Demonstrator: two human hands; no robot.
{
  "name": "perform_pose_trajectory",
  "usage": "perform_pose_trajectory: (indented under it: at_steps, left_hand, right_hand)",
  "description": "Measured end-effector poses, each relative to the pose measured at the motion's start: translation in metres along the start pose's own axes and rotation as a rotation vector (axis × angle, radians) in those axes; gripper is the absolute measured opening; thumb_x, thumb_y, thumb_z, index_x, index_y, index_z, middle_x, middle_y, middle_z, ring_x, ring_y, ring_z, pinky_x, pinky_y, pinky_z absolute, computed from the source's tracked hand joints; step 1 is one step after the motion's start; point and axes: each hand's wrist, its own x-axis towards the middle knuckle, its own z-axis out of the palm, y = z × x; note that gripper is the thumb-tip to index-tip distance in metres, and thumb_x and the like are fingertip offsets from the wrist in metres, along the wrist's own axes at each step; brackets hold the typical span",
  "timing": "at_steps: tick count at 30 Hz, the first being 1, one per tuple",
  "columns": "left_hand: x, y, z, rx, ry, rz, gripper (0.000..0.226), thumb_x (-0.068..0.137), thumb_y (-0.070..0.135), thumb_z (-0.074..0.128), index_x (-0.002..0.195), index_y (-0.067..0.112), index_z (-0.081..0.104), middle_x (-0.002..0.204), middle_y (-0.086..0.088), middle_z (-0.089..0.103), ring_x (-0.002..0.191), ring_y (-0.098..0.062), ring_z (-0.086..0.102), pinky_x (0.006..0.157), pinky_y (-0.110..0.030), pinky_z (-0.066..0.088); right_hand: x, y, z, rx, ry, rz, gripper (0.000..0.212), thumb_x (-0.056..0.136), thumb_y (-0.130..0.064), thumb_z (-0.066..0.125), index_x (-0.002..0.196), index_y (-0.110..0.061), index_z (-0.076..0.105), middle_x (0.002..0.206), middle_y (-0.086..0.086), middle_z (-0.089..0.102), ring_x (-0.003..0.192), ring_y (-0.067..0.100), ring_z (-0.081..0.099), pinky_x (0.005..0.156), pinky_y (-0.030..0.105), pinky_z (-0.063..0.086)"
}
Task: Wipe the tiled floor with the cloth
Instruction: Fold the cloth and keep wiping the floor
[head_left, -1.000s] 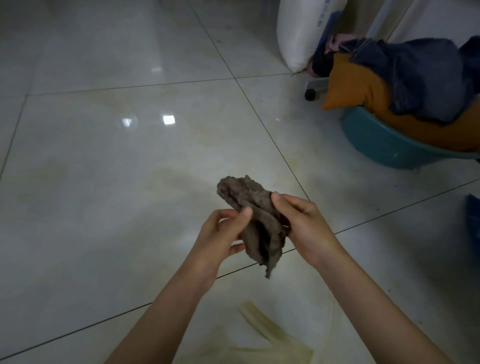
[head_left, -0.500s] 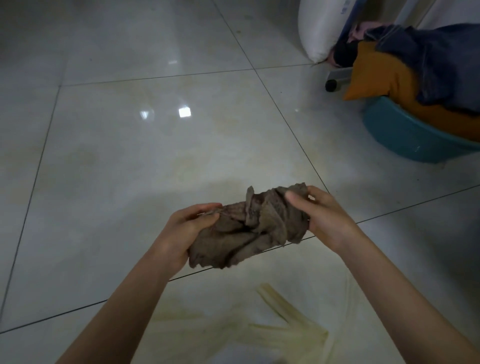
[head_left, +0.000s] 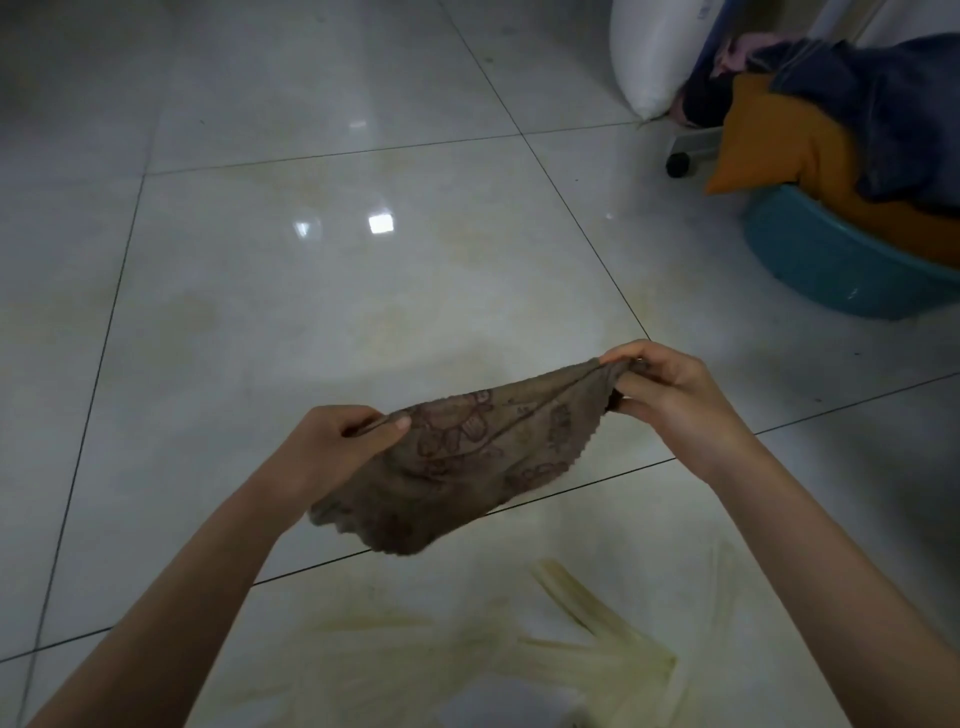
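Above the tiled floor (head_left: 311, 286), a brown patterned cloth (head_left: 467, 457) hangs spread between two hands, off the tiles.

At its upper corners, the left hand (head_left: 332, 447) pinches one between thumb and curled fingers, and the right hand (head_left: 670, 395) pinches the other. The top edge is pulled taut and the scalloped lower edge sags. Glossy tiles stretch wide ahead and to the left. Far right, a teal basin (head_left: 831, 270) heaped with clothes (head_left: 893, 114) and a white sack (head_left: 649, 57) bound the room. Yellowish streaks (head_left: 597, 649) mark the near tile.
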Motion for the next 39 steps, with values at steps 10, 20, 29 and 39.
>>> perform_pose_trajectory:
  at_steps: [10,20,29,39]
  left_hand:
    - [-0.010,0.015,-0.003,-0.739,-0.371,0.022,0.016,0.076,0.017,0.069,0.091,0.011,0.069,0.093,-0.014,0.070,0.083,-0.025,0.070,0.065,-0.027,0.056]
    - [-0.009,0.006,-0.004,0.125,0.024,0.066,0.054,0.062,0.063,0.065,0.100,0.025,0.063,0.102,0.012,0.066,0.090,-0.010,0.064,0.067,-0.020,0.047]
    - [-0.015,0.082,0.004,-0.327,-0.339,0.394,0.026,0.085,0.009,0.068,0.110,0.017,0.066,0.102,0.004,0.073,0.099,-0.009,0.067,0.087,-0.023,0.049]
    - [-0.025,0.099,0.009,-0.449,-0.116,0.428,0.023,0.087,0.033,0.055,0.080,0.012,0.063,0.071,0.003,0.060,0.068,-0.007,0.057,0.059,-0.014,0.046]
  right_hand:
    - [-0.016,0.013,0.028,0.279,-0.217,0.361,0.011,0.081,-0.011,0.056,0.087,-0.005,0.063,0.073,0.009,0.064,0.068,0.021,0.058,0.066,0.027,0.046]
    - [-0.009,-0.060,0.052,-0.155,-0.165,-0.348,0.025,0.089,0.006,0.061,0.085,-0.019,0.057,0.084,-0.014,0.065,0.077,0.019,0.060,0.073,0.028,0.051]
    - [-0.014,-0.090,0.066,-0.284,-0.300,-0.431,0.019,0.089,0.004,0.062,0.098,-0.012,0.057,0.103,0.001,0.071,0.087,0.008,0.068,0.076,0.031,0.058]
    - [-0.024,-0.075,0.046,-0.230,-0.476,-0.078,0.041,0.070,-0.040,0.073,0.099,-0.018,0.056,0.082,0.004,0.070,0.070,0.015,0.060,0.067,0.028,0.050]
